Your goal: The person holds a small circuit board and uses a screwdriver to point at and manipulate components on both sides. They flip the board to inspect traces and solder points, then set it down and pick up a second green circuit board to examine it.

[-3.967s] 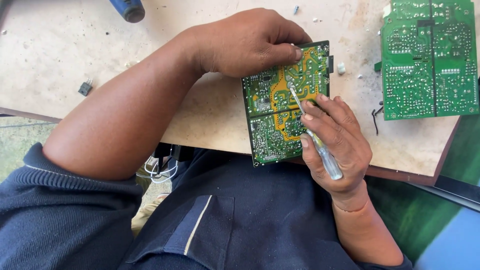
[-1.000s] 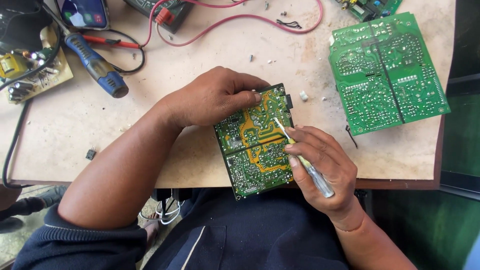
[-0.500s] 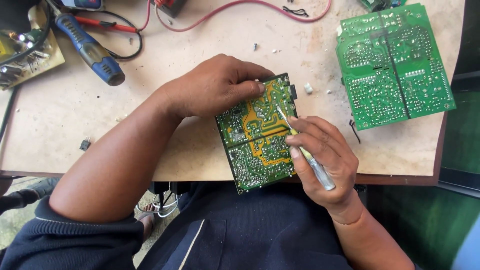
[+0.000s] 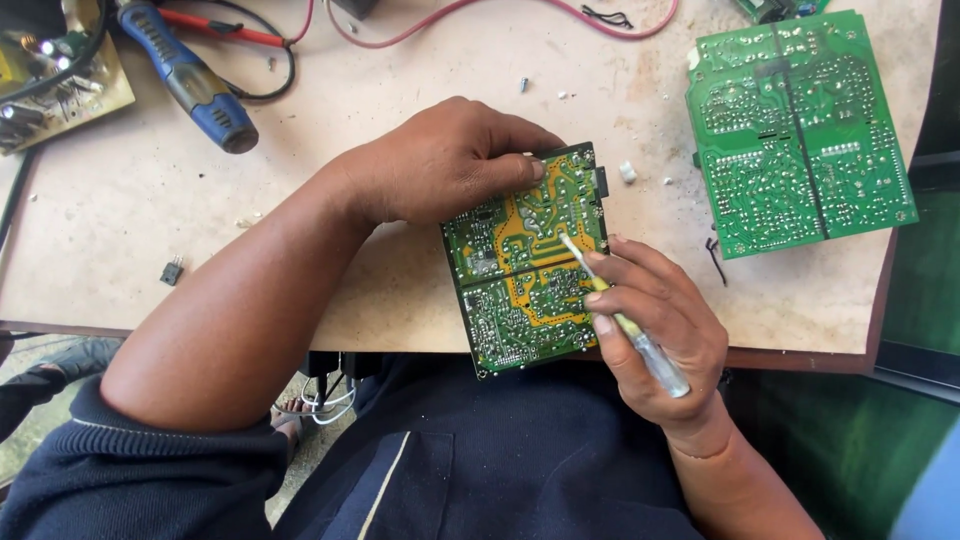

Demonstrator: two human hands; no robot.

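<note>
Gripping the top edge of a small green and yellow circuit board (image 4: pixel 525 262) at the centre of the frame, the left hand (image 4: pixel 440 160) curls its fingers (image 4: pixel 505 170) over the board's upper left corner, solder side up, at the near edge of the bench (image 4: pixel 130 240). The right hand (image 4: pixel 655 320) pinches a thin clear-handled tool (image 4: pixel 625 318) between thumb and fingers, its tip touching the board's yellow middle. A larger green board (image 4: pixel 800 130) lies at upper right, a blue-handled tool (image 4: pixel 190 78) at upper left.

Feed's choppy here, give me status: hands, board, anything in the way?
Left hand grips circuit board top edge. Right hand holds thin tool, tip on board's solder side. Nothing in the way; second green board lies apart on table.
</note>
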